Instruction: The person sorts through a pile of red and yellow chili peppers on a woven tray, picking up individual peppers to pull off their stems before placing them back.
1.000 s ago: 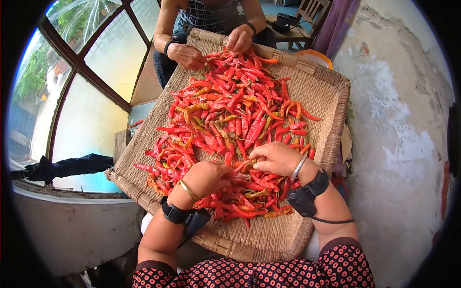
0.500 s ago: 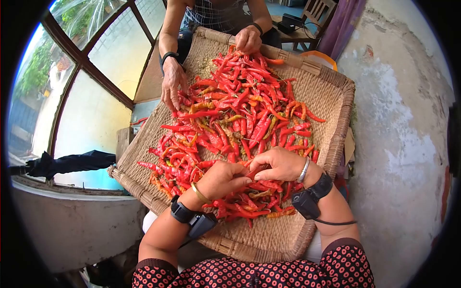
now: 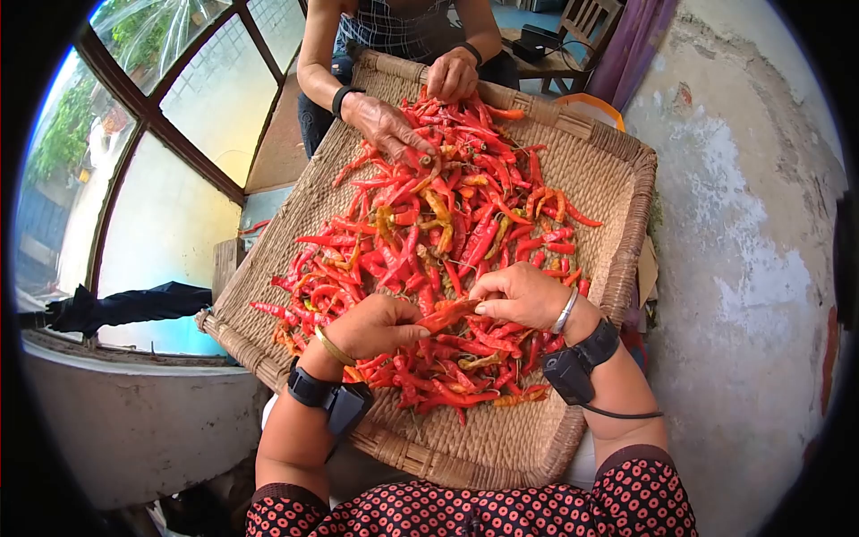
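Note:
A large woven tray holds a heap of red chili peppers, a few of them orange or yellowish. Over the near part of the heap, a red pepper stretches between my two hands. My left hand, with a gold bracelet at the wrist, pinches its left end. At the right end, my right hand, with a silver bracelet, holds the pepper between thumb and fingers.
Across the tray a person's two hands are at the far peppers. A window stands at the left with a dark folded umbrella below it. A rough wall is on the right, a wooden chair behind.
My left hand has moved left, away from my right, and the pepper between them shows more. The other person's hand on the left has moved right, onto the peppers.

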Demonstrator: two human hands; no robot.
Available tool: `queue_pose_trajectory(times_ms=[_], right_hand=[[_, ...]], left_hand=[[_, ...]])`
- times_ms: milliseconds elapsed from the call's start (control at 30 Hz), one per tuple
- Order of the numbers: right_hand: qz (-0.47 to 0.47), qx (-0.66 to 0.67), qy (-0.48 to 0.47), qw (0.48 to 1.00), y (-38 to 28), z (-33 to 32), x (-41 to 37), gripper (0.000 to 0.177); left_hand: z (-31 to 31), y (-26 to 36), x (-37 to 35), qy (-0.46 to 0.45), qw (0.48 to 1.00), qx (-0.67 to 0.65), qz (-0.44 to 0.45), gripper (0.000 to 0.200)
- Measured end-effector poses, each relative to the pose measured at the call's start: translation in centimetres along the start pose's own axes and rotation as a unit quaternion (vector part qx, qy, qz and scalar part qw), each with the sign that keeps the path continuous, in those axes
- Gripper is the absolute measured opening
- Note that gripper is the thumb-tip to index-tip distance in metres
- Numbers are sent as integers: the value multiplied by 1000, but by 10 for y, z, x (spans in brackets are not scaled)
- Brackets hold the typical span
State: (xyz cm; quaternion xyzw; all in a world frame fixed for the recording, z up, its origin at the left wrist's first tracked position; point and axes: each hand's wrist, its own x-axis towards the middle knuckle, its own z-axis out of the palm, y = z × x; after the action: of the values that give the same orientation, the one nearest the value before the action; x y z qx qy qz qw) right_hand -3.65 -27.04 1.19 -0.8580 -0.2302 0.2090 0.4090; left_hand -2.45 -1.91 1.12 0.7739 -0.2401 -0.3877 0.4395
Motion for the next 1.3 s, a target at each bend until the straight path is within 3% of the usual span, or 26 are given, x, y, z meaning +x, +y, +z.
queue_pose_trajectory(times_ms=[100,133,167,200,233,267,333,367,433,467,500,567,600,667,700,767,833,1300], right_hand=[[37,57,23,997,3,-3,1,21],[35,45,32,998,4,-4,1,22],[33,33,42,998,3,-4,1,22],[32,32,42,998,3,-4,1,22],[29,31,38,998,2,-3,1,22],[25,28,34,999,1,-2,1,22],[24,18,31,999,2,-1,2,22],[25,9,28,999,4,0,2,22],[24,-16,28,999,7,2,3,24],[23,-40,28,999,9,3,4,25],[24,-39,27,999,10,4,4,25],[33,-99,-18,994,12,5,5,31],[33,-99,-19,994,11,5,4,31],[23,-109,-71,991,9,7,3,33],[23,-109,-71,991,10,7,2,33],[11,-155,-68,985,13,11,3,34],[16,-155,-83,984,11,11,3,35],[126,-203,-191,952,5,11,8,21]], left_hand=[[-17,1,-7,39,995,90,2,19],[-23,-2,-6,54,998,-8,-26,20],[-25,-1,-4,54,998,-8,-27,20],[-27,0,-2,148,974,-156,67,26],[-28,0,1,237,911,-298,158,35],[-27,-2,6,237,911,-298,159,35],[-24,-10,21,419,815,-338,216,46],[-23,-17,23,419,814,-338,217,46],[-19,-33,21,308,935,-151,88,40],[-19,-37,21,325,922,159,138,33],[-16,-34,20,324,923,158,137,33],[-8,-25,15,240,901,361,9,30],[-8,-26,16,195,921,331,58,30],[2,-19,13,148,929,335,47,29],[8,-11,11,101,935,338,35,28],[17,-9,9,106,925,361,44,28],[19,-11,10,25,928,368,46,29],[36,-13,15,-52,926,371,47,21]])
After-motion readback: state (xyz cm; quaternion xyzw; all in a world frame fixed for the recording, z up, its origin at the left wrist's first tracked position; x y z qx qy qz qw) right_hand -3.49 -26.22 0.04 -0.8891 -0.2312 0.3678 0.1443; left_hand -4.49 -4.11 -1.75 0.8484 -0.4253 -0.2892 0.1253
